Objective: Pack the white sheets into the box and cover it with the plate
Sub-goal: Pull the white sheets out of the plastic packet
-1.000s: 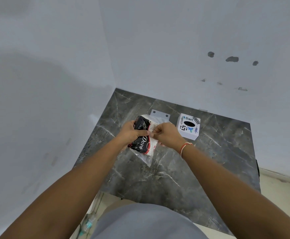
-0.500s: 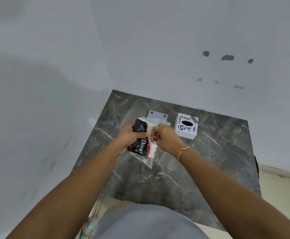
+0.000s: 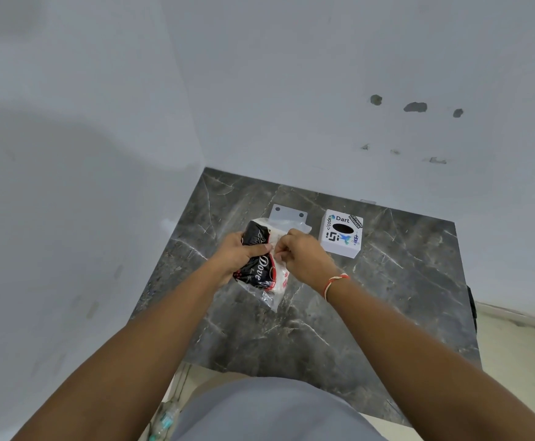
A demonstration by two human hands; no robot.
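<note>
A clear plastic packet (image 3: 261, 275) printed black and red with "Dove" holds the white sheets, and I hold it just above the dark marble table (image 3: 387, 297). My left hand (image 3: 240, 256) grips its black side. My right hand (image 3: 301, 256) pinches the packet's top edge with thumb and finger. The white box (image 3: 342, 238), with stickers and a dark oval slot on top, stands to the right of my right hand. A flat white plate (image 3: 287, 214) with two holes lies behind the packet, partly hidden by it.
Grey walls close the table in at the back and on the left, meeting in a corner. The table's front edge runs near my body, and pale floor shows to the right of it. A plastic bottle (image 3: 164, 420) is on the floor at the bottom left.
Both hands keep their hold on the packet at about the same spot. The fingers have shifted slightly at its top edge.
</note>
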